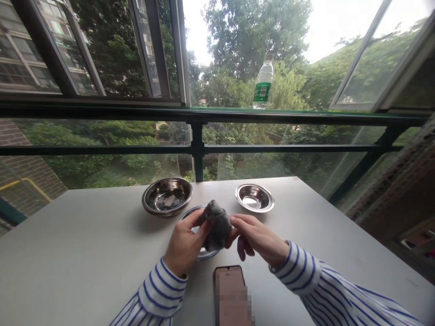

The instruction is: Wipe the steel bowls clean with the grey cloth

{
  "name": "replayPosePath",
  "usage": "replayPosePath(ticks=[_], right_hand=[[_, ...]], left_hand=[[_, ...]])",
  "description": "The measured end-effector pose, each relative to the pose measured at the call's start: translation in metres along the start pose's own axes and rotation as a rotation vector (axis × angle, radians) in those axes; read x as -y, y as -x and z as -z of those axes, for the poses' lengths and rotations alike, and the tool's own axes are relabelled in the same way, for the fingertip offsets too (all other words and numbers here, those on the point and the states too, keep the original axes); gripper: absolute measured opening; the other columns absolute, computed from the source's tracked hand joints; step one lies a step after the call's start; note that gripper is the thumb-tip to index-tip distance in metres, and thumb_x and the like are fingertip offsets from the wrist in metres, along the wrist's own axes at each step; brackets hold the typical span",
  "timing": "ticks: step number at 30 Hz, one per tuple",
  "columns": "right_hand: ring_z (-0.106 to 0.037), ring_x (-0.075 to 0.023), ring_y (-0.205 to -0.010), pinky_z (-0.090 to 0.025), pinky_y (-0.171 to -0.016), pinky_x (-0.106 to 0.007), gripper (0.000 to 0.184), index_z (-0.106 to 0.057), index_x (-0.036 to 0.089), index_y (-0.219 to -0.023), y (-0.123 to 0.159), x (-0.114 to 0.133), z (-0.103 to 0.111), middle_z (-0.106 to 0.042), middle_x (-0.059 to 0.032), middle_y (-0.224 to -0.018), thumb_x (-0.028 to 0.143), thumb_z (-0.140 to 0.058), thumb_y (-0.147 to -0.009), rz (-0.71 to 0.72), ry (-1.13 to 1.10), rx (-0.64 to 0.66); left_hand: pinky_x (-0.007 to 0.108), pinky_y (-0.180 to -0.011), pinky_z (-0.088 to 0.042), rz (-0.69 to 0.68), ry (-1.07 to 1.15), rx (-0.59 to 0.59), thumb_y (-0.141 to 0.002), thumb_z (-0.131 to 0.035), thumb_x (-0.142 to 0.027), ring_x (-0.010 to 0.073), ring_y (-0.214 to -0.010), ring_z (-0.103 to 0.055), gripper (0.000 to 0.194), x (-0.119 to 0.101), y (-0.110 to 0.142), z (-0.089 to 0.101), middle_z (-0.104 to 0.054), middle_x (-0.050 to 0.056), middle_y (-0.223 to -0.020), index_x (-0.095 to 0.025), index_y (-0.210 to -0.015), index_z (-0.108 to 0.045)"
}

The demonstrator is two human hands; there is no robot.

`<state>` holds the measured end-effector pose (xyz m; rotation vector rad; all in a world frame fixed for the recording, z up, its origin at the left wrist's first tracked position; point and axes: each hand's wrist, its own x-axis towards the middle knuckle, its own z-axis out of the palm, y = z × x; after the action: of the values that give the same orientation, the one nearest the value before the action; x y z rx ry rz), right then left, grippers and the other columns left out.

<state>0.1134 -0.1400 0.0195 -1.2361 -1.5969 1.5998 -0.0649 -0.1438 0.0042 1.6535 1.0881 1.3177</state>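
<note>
Observed grey lump (pixel 218 230) held over near bowl (pixel 210 256) at centre of worktop (pixel 102 258); gripped by left hand (pixel 185 242) between thumb and curled fingers, touched at right edge by right hand (pixel 260 237), half curled. Noted far-left bowl (pixel 185 192), far-right bowl (pixel 239 198), phone (pixel 231 294) nearest, bottle (pixel 263 86) at far railing (pixel 299 118)

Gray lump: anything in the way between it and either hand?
Nothing visible: the left hand grips the gray lump directly, and the right hand is at its right edge. The nearest bowl shows behind it, not between.
</note>
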Motion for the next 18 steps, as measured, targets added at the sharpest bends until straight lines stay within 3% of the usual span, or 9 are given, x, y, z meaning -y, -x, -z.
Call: replayPosePath(ticks=[2, 4, 7, 9, 13, 15, 18], right_hand=[[-0.049, -0.0089, -0.045, -0.033, -0.040, -0.020, 0.042, -0.060, 0.014, -0.087, 0.007, 0.003, 0.006, -0.059, -0.0022, -0.064, 0.050, -0.038, -0.085, 0.144, 0.201, -0.059], [-0.054, -0.0134, -0.066, -0.041, -0.055, -0.023, 0.038, -0.062, 0.015, -0.092, 0.011, 0.005, 0.010, -0.060, -0.0048, -0.081, 0.049, -0.050, -0.081, 0.330, 0.385, -0.148], [-0.054, -0.0183, -0.090, -0.044, -0.070, -0.026, 0.038, -0.056, 0.019, -0.109, 0.009, 0.003, 0.011, -0.058, -0.0059, -0.101, 0.042, -0.056, -0.079, 0.471, 0.348, -0.140], [-0.055, -0.0175, -0.086, -0.044, -0.069, -0.026, 0.030, -0.056, 0.018, -0.103, 0.004, -0.002, 0.008, -0.060, -0.0048, -0.094, 0.039, -0.051, -0.082, 0.470, 0.202, -0.131], [-0.051, -0.0137, -0.068, -0.042, -0.059, -0.024, 0.024, -0.055, 0.016, -0.083, -0.004, -0.015, 0.004, -0.056, -0.0005, -0.072, 0.039, -0.048, -0.083, 0.423, 0.142, -0.288], [-0.046, -0.0118, -0.061, -0.038, -0.054, -0.022, 0.023, -0.053, 0.016, -0.078, -0.004, -0.020, 0.003, -0.052, 0.0016, -0.066, 0.039, -0.049, -0.083, 0.396, 0.211, -0.315], [-0.045, -0.0112, -0.061, -0.038, -0.055, -0.022, 0.019, -0.054, 0.017, -0.082, 0.001, -0.020, 0.000, -0.053, 0.0022, -0.066, 0.036, -0.053, -0.081, 0.403, 0.317, -0.249]], left_hand=[[0.027, -0.068, -0.048, 0.123, 0.121, -0.067, -0.077, -0.059, -0.034, 0.0186, -0.078, -0.063, 0.028, -0.004, -0.003, -0.003, -0.070, 0.005, -0.084, -0.015, -0.096, -0.067], [0.025, -0.065, -0.047, 0.193, 0.191, -0.089, -0.075, -0.061, -0.036, 0.0180, -0.075, -0.062, 0.029, -0.007, -0.006, -0.008, -0.070, 0.004, -0.080, -0.014, -0.091, -0.068], [0.025, -0.065, -0.047, 0.247, 0.280, -0.044, -0.074, -0.062, -0.036, 0.0175, -0.074, -0.062, 0.027, -0.007, -0.006, -0.015, -0.070, 0.004, -0.080, -0.014, -0.089, -0.065], [0.027, -0.070, -0.047, 0.251, 0.354, 0.012, -0.073, -0.063, -0.032, 0.0183, -0.079, -0.063, 0.026, -0.005, -0.004, -0.019, -0.069, 0.004, -0.083, -0.015, -0.093, -0.061], [0.032, -0.077, -0.048, 0.256, 0.380, 0.130, -0.069, -0.068, -0.021, 0.0206, -0.088, -0.062, 0.034, 0.001, 0.004, -0.017, -0.067, 0.008, -0.093, -0.016, -0.100, -0.054], [0.032, -0.079, -0.047, 0.260, 0.328, 0.087, -0.068, -0.069, -0.021, 0.0206, -0.092, -0.061, 0.041, 0.001, 0.005, -0.013, -0.065, 0.009, -0.099, -0.016, -0.105, -0.052], [0.032, -0.084, -0.045, 0.263, 0.289, 0.017, -0.067, -0.069, -0.024, 0.0192, -0.095, -0.059, 0.054, -0.004, 0.002, -0.011, -0.065, 0.008, -0.101, -0.017, -0.117, -0.050]])
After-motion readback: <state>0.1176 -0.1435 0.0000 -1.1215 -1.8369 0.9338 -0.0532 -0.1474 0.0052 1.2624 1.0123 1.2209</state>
